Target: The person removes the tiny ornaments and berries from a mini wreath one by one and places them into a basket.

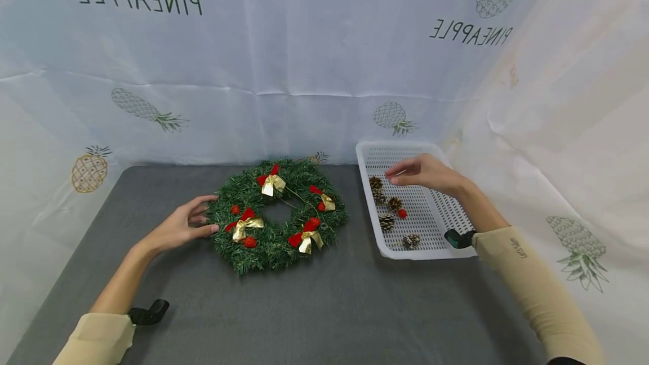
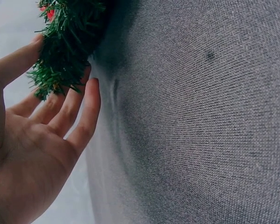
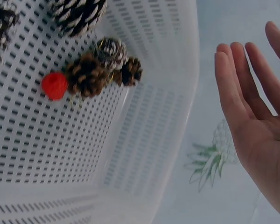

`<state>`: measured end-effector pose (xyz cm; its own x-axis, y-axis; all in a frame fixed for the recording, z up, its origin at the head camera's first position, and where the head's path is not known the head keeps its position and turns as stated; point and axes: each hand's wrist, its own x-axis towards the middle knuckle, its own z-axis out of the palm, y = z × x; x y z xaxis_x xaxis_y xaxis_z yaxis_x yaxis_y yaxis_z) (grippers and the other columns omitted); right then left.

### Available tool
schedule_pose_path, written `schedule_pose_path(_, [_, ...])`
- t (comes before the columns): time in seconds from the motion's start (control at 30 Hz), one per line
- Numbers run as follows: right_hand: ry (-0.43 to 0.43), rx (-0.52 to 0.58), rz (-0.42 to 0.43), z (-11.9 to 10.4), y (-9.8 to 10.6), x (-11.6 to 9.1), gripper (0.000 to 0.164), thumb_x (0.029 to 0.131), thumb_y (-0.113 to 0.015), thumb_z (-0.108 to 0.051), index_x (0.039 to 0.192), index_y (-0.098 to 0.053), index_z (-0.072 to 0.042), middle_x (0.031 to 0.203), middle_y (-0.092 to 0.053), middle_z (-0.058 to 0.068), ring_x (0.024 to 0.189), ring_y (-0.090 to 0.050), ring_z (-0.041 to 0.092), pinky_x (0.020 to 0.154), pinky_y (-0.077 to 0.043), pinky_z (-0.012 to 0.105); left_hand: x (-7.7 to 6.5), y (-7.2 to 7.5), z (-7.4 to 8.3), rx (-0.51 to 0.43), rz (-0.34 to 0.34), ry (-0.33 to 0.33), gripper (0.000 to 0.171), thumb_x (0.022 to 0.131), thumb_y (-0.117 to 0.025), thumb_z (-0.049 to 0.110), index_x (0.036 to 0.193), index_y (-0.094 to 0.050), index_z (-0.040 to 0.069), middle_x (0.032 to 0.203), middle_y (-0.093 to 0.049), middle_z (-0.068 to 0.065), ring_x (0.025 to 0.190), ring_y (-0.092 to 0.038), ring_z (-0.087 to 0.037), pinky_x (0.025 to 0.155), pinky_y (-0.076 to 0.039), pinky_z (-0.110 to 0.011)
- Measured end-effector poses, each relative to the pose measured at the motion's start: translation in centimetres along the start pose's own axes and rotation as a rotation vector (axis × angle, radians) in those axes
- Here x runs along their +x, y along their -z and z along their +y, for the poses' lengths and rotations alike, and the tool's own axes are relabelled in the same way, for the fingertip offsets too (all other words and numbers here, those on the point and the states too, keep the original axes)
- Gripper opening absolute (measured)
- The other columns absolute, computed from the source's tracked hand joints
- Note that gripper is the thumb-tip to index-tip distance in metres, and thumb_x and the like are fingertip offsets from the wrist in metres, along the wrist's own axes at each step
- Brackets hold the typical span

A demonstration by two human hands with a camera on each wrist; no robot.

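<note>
Wreath: a green tinsel-needle wreath (image 1: 276,248) is on the far part of the dark grey tabletop (image 1: 284,314), to the left of the basket.
Bows: four red-and-gold ribbon bows (image 1: 274,185) sit around the ring, at its far, right, near-right and left parts (their gold tails catch the light).
Red berries: small red berries (image 1: 249,242) nestle in the greenery beside the bows.
Left hand: the left hand (image 1: 179,224) grips the wreath's left edge, thumb on one side of the needles and fingers on the other, the fingers slightly parted.
Right hand: the right hand (image 1: 423,173) hovers over the far part of the basket, holding nothing, its fingers extended and close together, the thumb apart from them.
Basket: a white slotted plastic basket (image 1: 376,235) is at the right of the table, well apart from the left hand.
Pinecones: five pinecones (image 1: 387,222) lie along its left and near parts, some brown, some with white-tipped scales; three are clustered toward the far left.
Loose berry: one red berry (image 3: 54,85) lies in the basket beside a brown cone.
Sleeves: beige sleeves (image 1: 532,280) cover both forearms, with a dark wrist device (image 1: 149,313) at each cuff.
Curtain: a pale curtain (image 1: 304,38) printed with pineapples and the mirrored word PINEAPPLE hangs behind the table.
</note>
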<state>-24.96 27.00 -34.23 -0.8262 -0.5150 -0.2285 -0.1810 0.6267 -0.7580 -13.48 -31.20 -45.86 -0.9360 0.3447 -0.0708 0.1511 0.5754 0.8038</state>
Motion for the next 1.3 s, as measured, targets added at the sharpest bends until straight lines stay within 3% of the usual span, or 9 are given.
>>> schedule_pose_path(0.4, [0.097,0.074,-0.012,-3.6,-4.2,1.3,0.045,0.087,-0.072,-0.038,0.125,-0.065,-0.016,0.122,-0.069,0.005,0.109,-0.068,0.020,0.096,-0.055,0.041,0.0,-0.1,0.1,0.002,0.004,0.010,0.072,0.092,-0.067,0.034,0.151,-0.029,0.016,0.153,-0.031,-0.028,0.126,-0.050,-0.051,0.096,-0.049,-0.061])
schedule_pose_path(0.8, [0.134,0.121,-0.013,-5.9,-8.9,2.4,0.034,0.085,-0.074,-0.035,0.118,-0.068,-0.027,0.121,-0.069,-0.001,0.108,-0.067,0.016,0.094,-0.055,0.035,-0.1,-0.1,-0.1,-0.006,0.002,0.014,0.072,0.092,-0.066,0.034,0.151,-0.029,0.017,0.153,-0.030,-0.030,0.127,-0.048,-0.052,0.094,-0.049,-0.061])
schedule_pose_path(0.93, [0.150,0.158,-0.071,-6.0,-10.1,3.1,0.034,0.087,-0.073,-0.025,0.120,-0.067,-0.020,0.126,-0.066,0.012,0.108,-0.068,0.019,0.094,-0.056,0.034,-0.1,-0.1,-0.1,-0.002,0.003,0.014,0.072,0.092,-0.066,0.034,0.152,-0.029,0.017,0.153,-0.030,-0.029,0.126,-0.048,-0.052,0.094,-0.049,-0.061])
schedule_pose_path(1.07, [0.179,0.162,-0.122,-6.2,-11.1,4.0,0.038,0.088,-0.071,-0.014,0.124,-0.064,-0.006,0.127,-0.064,0.020,0.109,-0.068,0.023,0.093,-0.057,0.031,-0.1,-0.2,-0.1,0.003,0.005,0.013,0.072,0.092,-0.066,0.035,0.151,-0.029,0.017,0.153,-0.030,-0.029,0.126,-0.049,-0.052,0.093,-0.050,-0.061])
schedule_pose_path(1.17, [0.194,0.159,-0.154,-6.4,-11.7,4.7,0.040,0.088,-0.071,-0.010,0.125,-0.062,0.001,0.125,-0.065,0.020,0.110,-0.067,0.027,0.092,-0.057,0.030,-0.1,-0.2,-0.1,0.006,0.006,0.013,0.073,0.092,-0.066,0.035,0.151,-0.029,0.017,0.153,-0.030,-0.029,0.126,-0.049,-0.052,0.093,-0.050,-0.061])
schedule_pose_path(1.3, [0.190,0.157,-0.196,-6.5,-12.2,5.6,0.040,0.087,-0.071,-0.008,0.125,-0.062,0.003,0.125,-0.065,0.021,0.112,-0.066,0.030,0.091,-0.058,0.031,-0.1,-0.3,-0.2,0.006,0.007,0.007,0.072,0.092,-0.066,0.033,0.151,-0.029,0.016,0.153,-0.030,-0.030,0.126,-0.049,-0.052,0.093,-0.050,-0.061])
